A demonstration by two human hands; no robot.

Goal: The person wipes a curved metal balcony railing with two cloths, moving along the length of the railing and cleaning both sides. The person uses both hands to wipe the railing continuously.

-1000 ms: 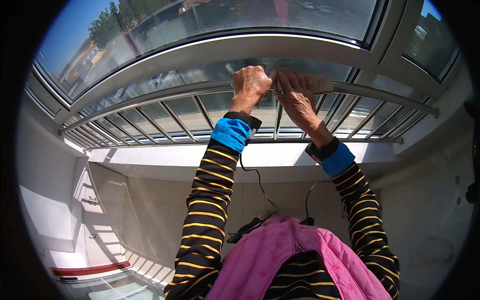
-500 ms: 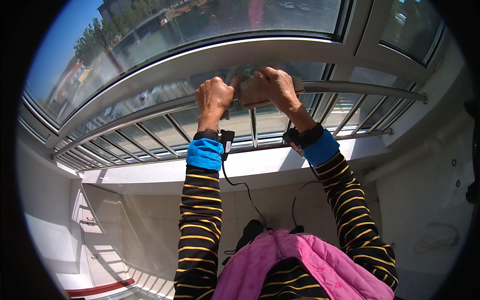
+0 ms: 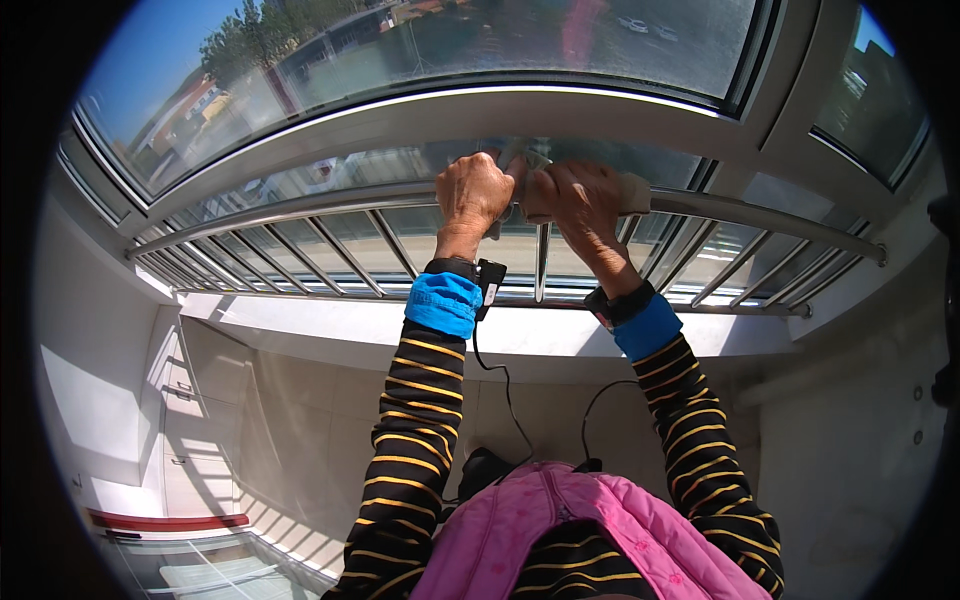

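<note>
A beige-grey cloth (image 3: pixel 634 195) is wrapped over the steel handrail (image 3: pixel 330 203) in front of the window. My right hand (image 3: pixel 588 205) is closed over the cloth and rail, with cloth showing on both sides of it. Just to its left, my left hand (image 3: pixel 473 192) is closed in a fist at the rail. A bit of greyish cloth shows beside and below its fingers, so it grips cloth too; whether this is the same piece I cannot tell. The fingertips of both hands are hidden behind the rail.
Upright steel bars (image 3: pixel 541 262) run below the handrail, above a white ledge (image 3: pixel 400 325). Beyond the rail stands a framed window (image 3: pixel 420 60). Cables (image 3: pixel 505 385) hang from my wrists. A white drawer cabinet (image 3: pixel 185 400) and a red-edged glass top (image 3: pixel 170 522) lie at lower left.
The whole view has shifted, so rail and window sit further right and slightly lower. Both hands keep their grip on the cloth at the rail, and my right hand lies flatter over it.
</note>
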